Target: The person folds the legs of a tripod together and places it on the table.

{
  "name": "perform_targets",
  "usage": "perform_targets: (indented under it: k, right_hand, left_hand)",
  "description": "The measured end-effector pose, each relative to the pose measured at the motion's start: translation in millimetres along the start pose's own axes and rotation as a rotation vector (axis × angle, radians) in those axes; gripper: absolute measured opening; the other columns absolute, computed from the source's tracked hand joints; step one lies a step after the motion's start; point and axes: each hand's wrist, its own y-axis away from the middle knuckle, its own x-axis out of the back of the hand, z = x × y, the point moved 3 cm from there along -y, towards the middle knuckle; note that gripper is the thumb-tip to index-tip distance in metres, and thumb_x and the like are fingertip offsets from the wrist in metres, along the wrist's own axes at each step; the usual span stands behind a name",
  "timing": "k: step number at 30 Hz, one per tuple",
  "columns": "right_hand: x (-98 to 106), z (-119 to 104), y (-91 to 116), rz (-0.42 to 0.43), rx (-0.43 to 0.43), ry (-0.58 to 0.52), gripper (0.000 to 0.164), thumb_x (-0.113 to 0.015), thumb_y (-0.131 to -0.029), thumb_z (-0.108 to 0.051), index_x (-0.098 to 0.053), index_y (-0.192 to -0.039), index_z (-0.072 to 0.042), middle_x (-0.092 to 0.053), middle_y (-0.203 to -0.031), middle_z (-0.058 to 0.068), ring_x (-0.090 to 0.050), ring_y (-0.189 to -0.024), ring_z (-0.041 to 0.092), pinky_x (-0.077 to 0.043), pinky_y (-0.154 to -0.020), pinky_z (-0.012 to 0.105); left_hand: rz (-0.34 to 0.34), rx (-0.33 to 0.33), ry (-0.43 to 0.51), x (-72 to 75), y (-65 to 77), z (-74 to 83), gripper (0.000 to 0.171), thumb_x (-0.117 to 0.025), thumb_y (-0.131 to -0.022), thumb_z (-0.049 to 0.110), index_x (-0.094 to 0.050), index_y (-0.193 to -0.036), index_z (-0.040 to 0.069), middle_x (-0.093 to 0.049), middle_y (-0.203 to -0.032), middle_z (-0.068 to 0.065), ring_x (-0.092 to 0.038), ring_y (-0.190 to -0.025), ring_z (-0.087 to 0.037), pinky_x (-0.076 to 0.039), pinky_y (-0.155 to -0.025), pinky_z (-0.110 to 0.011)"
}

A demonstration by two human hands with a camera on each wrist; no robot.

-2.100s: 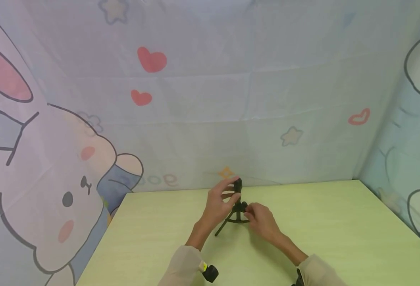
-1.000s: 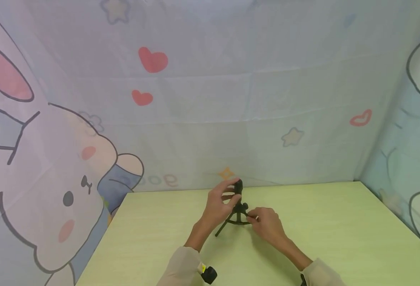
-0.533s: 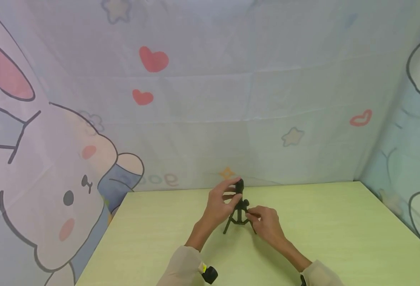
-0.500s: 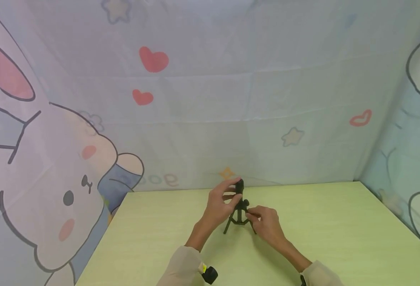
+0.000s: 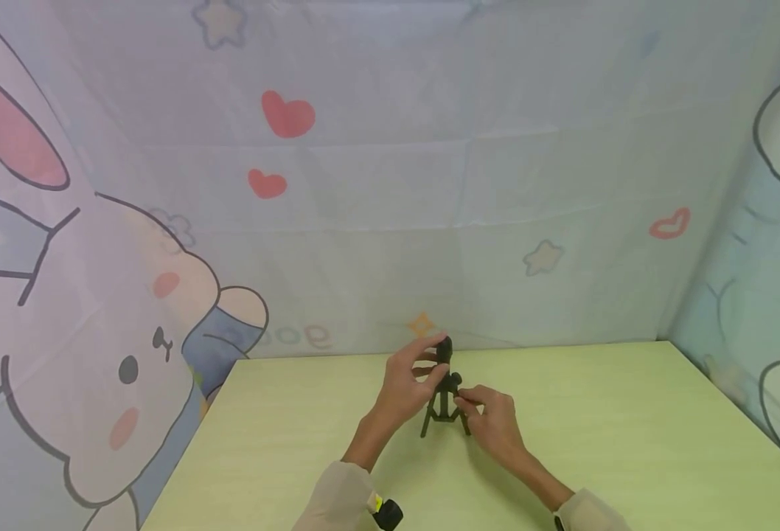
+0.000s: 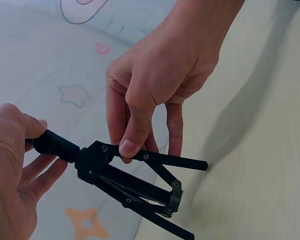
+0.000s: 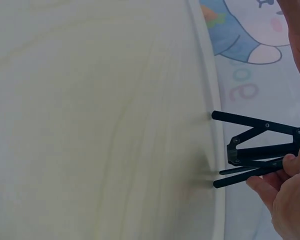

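A small black tripod point(image 5: 444, 404) stands upright near the back of the table, its legs partly spread. My left hand point(image 5: 405, 380) grips the tripod's upper column, with fingers and thumb around it. On the right side, my right hand point(image 5: 492, 420) pinches one leg near its upper part between thumb and finger. The left wrist view shows the tripod point(image 6: 130, 182) with its hinged braces and center post, and the right hand point(image 6: 155, 85) on a leg. In the right wrist view the leg ends point(image 7: 217, 184) are seen, and the right hand point(image 7: 292, 195) holds a leg.
The pale yellow-green table point(image 5: 284, 442) spreads around the hands. Behind it hangs a cloth backdrop point(image 5: 390, 280) printed with hearts, stars and a rabbit. A black device point(image 5: 388, 514) is on the left wrist.
The tripod's legs have drawn inward and now stand closer together. My right hand has shifted slightly down from the knob area to the leg. The left hand keeps its hold on the column.
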Motion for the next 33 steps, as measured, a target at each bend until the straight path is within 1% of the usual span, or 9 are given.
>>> perform_targets:
  k: [3,6,9,13,20,23,27,31,33]
  right_hand:
    - [-1.5,1.6,0.6,0.018,0.014,-0.016,0.012,-0.080,-0.085,0.007,-0.081,-0.094,-0.002,-0.077,-0.082,0.001,-0.073,-0.074,0.019,-0.055,-0.060,0.025]
    - [-2.1,2.8,0.5,0.051,0.057,-0.012,0.012,-0.080,-0.084,0.007,-0.082,-0.092,-0.002,-0.077,-0.082,0.002,-0.073,-0.073,0.018,-0.055,-0.060,0.026]
    - [-2.7,4.4,0.1,0.079,0.102,-0.007,0.011,-0.081,-0.083,0.007,-0.081,-0.092,0.000,-0.077,-0.081,0.002,-0.073,-0.073,0.018,-0.056,-0.060,0.028]
    - [-3.8,6.1,-0.7,0.091,0.122,-0.010,0.011,-0.081,-0.082,0.007,-0.081,-0.091,0.000,-0.076,-0.081,0.001,-0.073,-0.072,0.017,-0.056,-0.059,0.028]
    - [-3.7,7.0,-1.5,0.069,0.112,0.014,0.012,-0.082,-0.083,0.006,-0.081,-0.092,-0.001,-0.077,-0.082,0.002,-0.073,-0.073,0.016,-0.058,-0.061,0.029]
    - [-3.3,8.3,-2.2,0.041,0.103,0.031,0.010,-0.082,-0.085,0.004,-0.081,-0.093,-0.002,-0.077,-0.084,0.003,-0.073,-0.074,0.017,-0.060,-0.065,0.032]
    - [-2.2,9.3,-3.1,-0.014,0.081,0.028,0.006,-0.080,-0.089,0.000,-0.080,-0.095,-0.002,-0.077,-0.087,0.006,-0.073,-0.077,0.016,-0.062,-0.070,0.034]
    - [-0.7,8.7,-4.3,-0.072,0.062,0.016,0.004,-0.077,-0.092,-0.003,-0.078,-0.097,-0.002,-0.077,-0.088,0.003,-0.072,-0.079,0.015,-0.061,-0.074,0.040]
    - [0.1,8.3,-5.0,-0.099,0.047,0.010,0.004,-0.077,-0.093,-0.004,-0.078,-0.097,-0.002,-0.076,-0.088,0.000,-0.072,-0.079,0.014,-0.061,-0.074,0.041]
  left_hand:
    - [0.007,0.000,-0.008,-0.6,1.1,4.4,0.048,-0.071,-0.094,-0.008,-0.062,-0.140,0.001,-0.065,-0.133,-0.020,-0.069,-0.106,-0.042,-0.062,-0.084,-0.040]
    - [0.001,-0.012,-0.005,1.1,1.8,18.9,0.046,-0.069,-0.094,-0.011,-0.061,-0.138,-0.003,-0.064,-0.133,-0.024,-0.069,-0.105,-0.045,-0.062,-0.083,-0.038]
    - [-0.001,-0.030,0.002,3.2,2.5,32.4,0.045,-0.068,-0.094,-0.011,-0.061,-0.138,-0.004,-0.064,-0.133,-0.024,-0.069,-0.104,-0.045,-0.062,-0.083,-0.035]
    - [0.002,-0.038,-0.007,4.3,3.1,36.4,0.044,-0.067,-0.095,-0.010,-0.061,-0.138,-0.003,-0.064,-0.134,-0.023,-0.069,-0.105,-0.045,-0.062,-0.083,-0.037]
    - [0.017,-0.052,-0.025,3.3,2.3,36.3,0.044,-0.068,-0.094,-0.011,-0.062,-0.137,-0.004,-0.065,-0.130,-0.024,-0.070,-0.103,-0.044,-0.063,-0.081,-0.039]
    - [0.024,-0.053,-0.020,2.7,2.0,36.9,0.044,-0.068,-0.094,-0.012,-0.061,-0.137,-0.006,-0.065,-0.130,-0.025,-0.070,-0.102,-0.045,-0.063,-0.082,-0.043]
    - [0.022,-0.033,-0.008,2.0,2.6,35.0,0.044,-0.067,-0.095,-0.011,-0.060,-0.139,-0.005,-0.064,-0.130,-0.026,-0.069,-0.104,-0.045,-0.062,-0.083,-0.047]
    - [0.034,0.010,-0.006,-2.0,2.6,15.5,0.047,-0.067,-0.097,-0.007,-0.059,-0.143,0.000,-0.064,-0.133,-0.024,-0.069,-0.106,-0.043,-0.062,-0.084,-0.049]
    - [0.035,0.031,0.005,-3.9,3.0,3.7,0.048,-0.067,-0.099,-0.004,-0.059,-0.145,0.005,-0.064,-0.133,-0.022,-0.069,-0.108,-0.040,-0.061,-0.085,-0.048]
